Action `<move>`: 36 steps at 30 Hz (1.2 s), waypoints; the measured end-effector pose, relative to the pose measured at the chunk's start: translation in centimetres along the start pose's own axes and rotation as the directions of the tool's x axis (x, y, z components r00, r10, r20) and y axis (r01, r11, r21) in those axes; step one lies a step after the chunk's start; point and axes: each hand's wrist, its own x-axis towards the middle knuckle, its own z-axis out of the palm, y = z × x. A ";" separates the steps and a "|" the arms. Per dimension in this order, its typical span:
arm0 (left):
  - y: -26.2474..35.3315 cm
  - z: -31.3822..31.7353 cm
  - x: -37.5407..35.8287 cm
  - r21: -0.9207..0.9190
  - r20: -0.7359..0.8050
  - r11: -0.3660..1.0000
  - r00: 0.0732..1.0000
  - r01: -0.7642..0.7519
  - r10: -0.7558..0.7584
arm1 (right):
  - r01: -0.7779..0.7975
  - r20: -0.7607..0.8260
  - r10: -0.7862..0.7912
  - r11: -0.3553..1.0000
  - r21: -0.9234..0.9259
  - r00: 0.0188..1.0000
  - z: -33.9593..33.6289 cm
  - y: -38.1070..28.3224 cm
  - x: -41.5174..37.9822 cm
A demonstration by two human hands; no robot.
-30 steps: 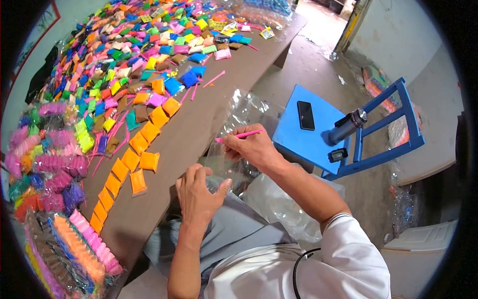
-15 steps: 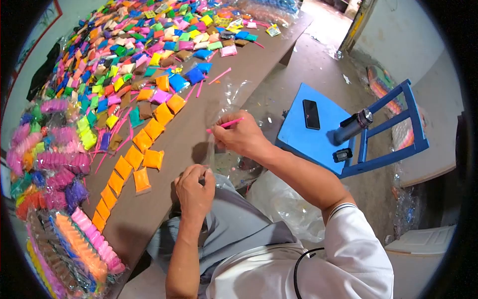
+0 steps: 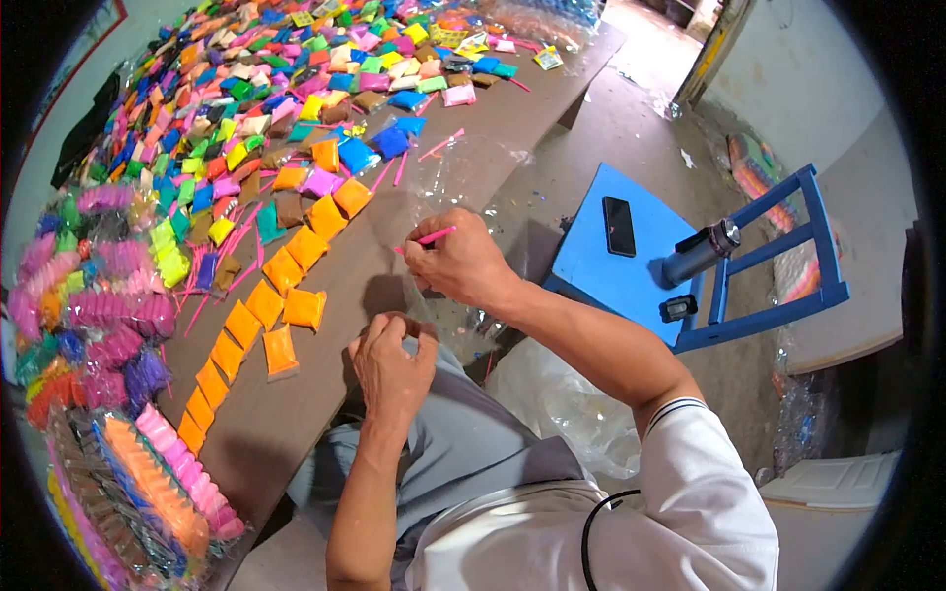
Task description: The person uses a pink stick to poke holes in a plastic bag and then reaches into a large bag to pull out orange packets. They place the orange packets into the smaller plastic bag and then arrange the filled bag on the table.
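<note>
Two bare hands worked close together at the near edge of the long brown table (image 3: 394, 266). The right hand (image 3: 455, 261) pinched a thin pink stick (image 3: 430, 236) between thumb and fingers. The stick lay almost flat, and its long line ran from about 8 o'clock to 2 o'clock, with the free tip poking out toward 2 o'clock. A clear plastic bag (image 3: 448, 177) stood up past that hand, toward 12 o'clock, and it seemed to hang down between both hands. The left hand (image 3: 392, 366) sat lower, at about 7 o'clock from the right hand, near it but not touching. Its fingers were curled in and squeezed shut on something small; it looked like the bag's lower edge, but I could not tell for sure. The right hand was the one nearer to the bag's top. The right arm came in bent from 4 o'clock, and the left arm came straight up from 6 o'clock. A row of orange packets (image 3: 266, 305) lay on the table at about 9 o'clock from the hands.
</note>
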 end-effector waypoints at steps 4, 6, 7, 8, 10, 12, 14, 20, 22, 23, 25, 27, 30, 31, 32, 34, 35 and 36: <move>0.7 -0.2 -0.1 -0.004 0.032 1.000 0.999 0.029 -0.028 | -0.028 0.037 0.028 1.000 0.010 0.999 -0.5 -0.6 -0.7; 1.2 -0.1 -0.3 -0.010 0.024 0.999 0.999 0.031 -0.031 | -0.010 -0.002 0.010 0.998 0.060 1.000 0.3 0.4 -1.3; 1.4 -0.1 -0.3 0.016 0.008 1.000 1.000 0.021 -0.022 | 0.011 -0.043 -0.007 0.994 0.112 0.999 0.7 0.7 -1.5; 1.6 -0.1 -0.4 0.041 -0.009 0.999 1.000 0.011 -0.011 | 0.013 -0.044 -0.008 0.994 0.110 0.999 0.9 0.9 -1.8; 2.0 0.0 -0.7 0.063 -0.030 0.998 0.999 -0.010 0.012 | 0.023 -0.067 -0.016 0.994 0.104 0.998 1.0 0.7 -2.3; 1.9 0.3 -1.1 0.088 -0.052 0.996 0.998 -0.028 0.033 | 0.036 -0.062 -0.031 0.995 0.091 0.998 1.0 0.5 -2.8; 1.0 0.9 -1.6 0.102 -0.064 0.994 0.997 -0.047 0.053 | 0.049 -0.055 -0.045 0.996 0.080 0.997 0.9 0.1 -3.0; 0.9 0.4 -1.3 -0.034 -0.019 0.999 0.999 0.040 -0.040 | -0.028 0.210 -0.028 0.964 0.263 0.977 -1.6 -1.1 -2.7; 0.4 0.6 -1.1 -0.096 -0.019 0.995 0.999 0.036 -0.038 | -0.135 0.271 0.045 0.937 0.323 0.961 -3.1 -3.0 -3.0; 0.1 0.7 -1.0 -0.160 -0.019 0.987 0.999 0.031 -0.034 | -0.135 0.271 0.045 0.936 0.324 0.961 -3.4 -2.6 -2.8; -0.7 0.6 -0.7 -0.226 0.039 0.970 0.996 0.093 -0.086 | 0.059 0.159 -0.138 0.905 0.421 0.978 -4.2 -2.1 -2.6; -1.1 0.4 -0.5 -0.289 0.101 0.944 0.986 0.159 -0.135 | 0.082 0.185 -0.132 0.963 0.255 0.974 -4.4 -1.3 -2.6; -1.2 -0.3 0.0 -0.259 0.122 0.950 0.982 0.174 -0.146 | 0.327 0.267 -0.370 0.925 0.192 0.890 -2.0 1.4 -2.5; -1.3 -0.5 0.2 -0.234 0.118 0.955 0.981 0.180 -0.156 | 0.323 0.266 -0.366 0.926 0.195 0.892 -1.5 1.8 -2.3; -1.5 -0.7 0.3 -0.209 0.112 0.960 0.980 0.185 -0.165 | 0.381 0.299 -0.393 0.919 0.103 0.869 -1.0 2.3 -2.1; -2.5 -1.3 0.5 -0.292 0.136 0.924 0.967 0.247 -0.215 | 0.533 0.308 -0.478 0.838 -0.120 0.822 -0.2 3.1 -1.6; -2.9 -1.4 0.5 -0.371 0.165 0.876 0.950 0.308 -0.264 | 0.532 0.308 -0.478 0.839 -0.118 0.822 -0.2 3.5 -1.5; -2.5 -2.0 0.6 -0.387 0.185 0.838 0.923 0.385 -0.338 | 0.460 0.339 -0.389 0.874 -0.160 0.857 -0.2 3.7 -1.5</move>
